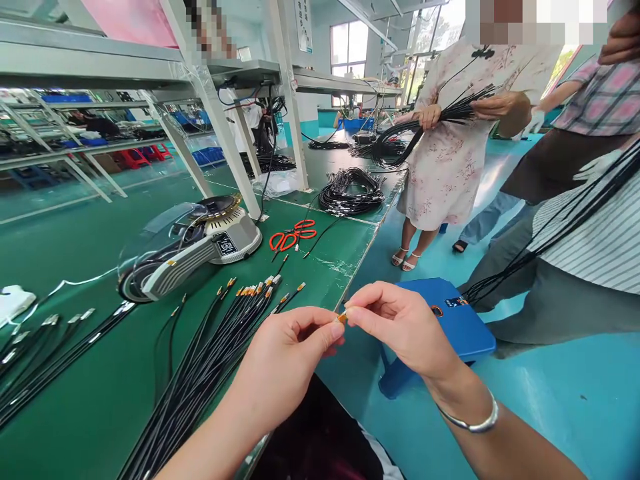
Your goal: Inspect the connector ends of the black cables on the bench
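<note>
Small gold terminal, held in the air just beside the bench edge. The fingers of the left hand and right hand are together, clamped on it; a tight fingertip pinch steadies so small a part. Black cables with gold tips lie nearest, below the left hand; red scissors and a tape dispenser lie beyond.

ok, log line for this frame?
hands: left hand, right hand | held: small gold connector, pinched between both | nearby: black cables, orange scissors, tape dispenser
</note>
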The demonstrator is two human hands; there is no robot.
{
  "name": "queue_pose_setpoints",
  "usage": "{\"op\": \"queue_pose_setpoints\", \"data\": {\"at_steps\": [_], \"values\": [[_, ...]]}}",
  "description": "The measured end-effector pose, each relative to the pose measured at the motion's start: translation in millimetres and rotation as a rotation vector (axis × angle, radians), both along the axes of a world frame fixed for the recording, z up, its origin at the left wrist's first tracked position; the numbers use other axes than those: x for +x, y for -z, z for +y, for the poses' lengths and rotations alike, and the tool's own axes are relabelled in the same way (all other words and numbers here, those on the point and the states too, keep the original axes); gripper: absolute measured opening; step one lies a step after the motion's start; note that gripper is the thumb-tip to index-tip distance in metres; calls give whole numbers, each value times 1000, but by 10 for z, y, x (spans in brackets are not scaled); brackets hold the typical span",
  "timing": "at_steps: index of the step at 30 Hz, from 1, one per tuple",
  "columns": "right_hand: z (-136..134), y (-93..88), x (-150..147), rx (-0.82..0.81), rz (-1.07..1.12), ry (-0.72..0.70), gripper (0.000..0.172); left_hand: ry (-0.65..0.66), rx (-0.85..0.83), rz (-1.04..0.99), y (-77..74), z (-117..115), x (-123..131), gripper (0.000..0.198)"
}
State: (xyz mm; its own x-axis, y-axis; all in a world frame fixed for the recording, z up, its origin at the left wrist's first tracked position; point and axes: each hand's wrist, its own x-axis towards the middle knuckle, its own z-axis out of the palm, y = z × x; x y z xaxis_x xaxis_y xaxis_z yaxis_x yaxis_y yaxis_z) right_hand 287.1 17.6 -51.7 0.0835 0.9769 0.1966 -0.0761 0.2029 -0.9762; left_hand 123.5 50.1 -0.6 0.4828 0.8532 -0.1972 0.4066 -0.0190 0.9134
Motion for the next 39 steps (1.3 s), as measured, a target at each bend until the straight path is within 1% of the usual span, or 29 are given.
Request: {"op": "queue_pose_setpoints", "data": {"at_steps": [4,7,11,16,19,23,27,39], "values": [[-2,4,14,19,-51,15,12,-8,70,50,20,-1,17,26],[-3,6,42,14,-121,12,11,35,44,23,35,9,-13,24],[25,-17,110,-106,-172,-114,15,94,-75,-17,78,31,-79,19],[120,-116,221,-199,-222,-226,18,54,-102,-7,107,47,-71,18],[146,-175,254,-204,-299,-247,16,57,-88,22,126,53,-57,20],[135,-206,260,-196,-370,-235,14,102,-56,57,167,35,-55,30],[144,-218,255,-181,-425,-243,14,62,4,101,187,-7,-29,32],[193,-223,229,-188,-436,-291,13,18,94,96,259,-50,37,32]]}}
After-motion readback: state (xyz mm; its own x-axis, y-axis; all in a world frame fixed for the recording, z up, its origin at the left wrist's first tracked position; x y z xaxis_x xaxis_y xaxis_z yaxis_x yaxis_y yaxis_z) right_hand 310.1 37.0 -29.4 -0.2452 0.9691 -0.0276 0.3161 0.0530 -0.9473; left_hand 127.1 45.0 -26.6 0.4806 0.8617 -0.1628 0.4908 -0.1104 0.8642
